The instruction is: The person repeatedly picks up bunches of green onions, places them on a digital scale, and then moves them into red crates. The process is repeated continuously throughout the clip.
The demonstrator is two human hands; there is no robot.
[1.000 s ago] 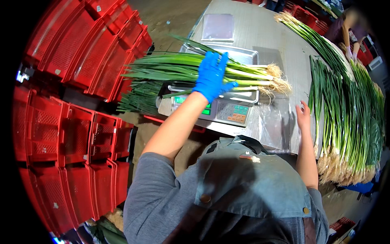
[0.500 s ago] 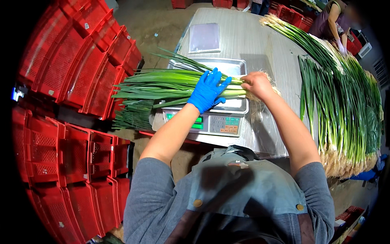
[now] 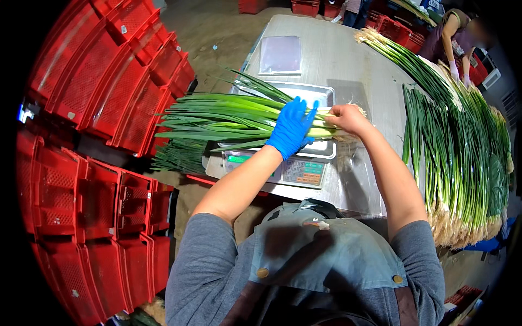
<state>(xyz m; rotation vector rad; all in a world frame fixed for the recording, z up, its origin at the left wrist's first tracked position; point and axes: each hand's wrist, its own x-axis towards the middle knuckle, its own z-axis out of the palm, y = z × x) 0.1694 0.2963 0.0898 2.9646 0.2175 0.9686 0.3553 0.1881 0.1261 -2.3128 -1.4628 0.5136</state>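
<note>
A bunch of green onions (image 3: 223,115) lies across the metal tray of a digital scale (image 3: 304,171), its leaves pointing left and its pale roots right. My left hand (image 3: 294,126), in a blue glove, is wrapped over the white stems from above. My bare right hand (image 3: 349,119) grips the stems close to the roots, its fingertips pressed together. A few loose leaves stick out behind the bunch on the tray's far side. Part of the scale's lit display is covered by my left forearm.
A stack of clear plastic sheets or bags (image 3: 280,55) lies farther back on the table (image 3: 337,49). Many more green onions (image 3: 451,146) cover its right side. Red crates (image 3: 103,81) are piled at left. At the far right a co-worker (image 3: 448,41) handles onions.
My left hand has closed more around the stems, its fingers less spread. My right hand stays near the roots. The whole view has shifted slightly.
</note>
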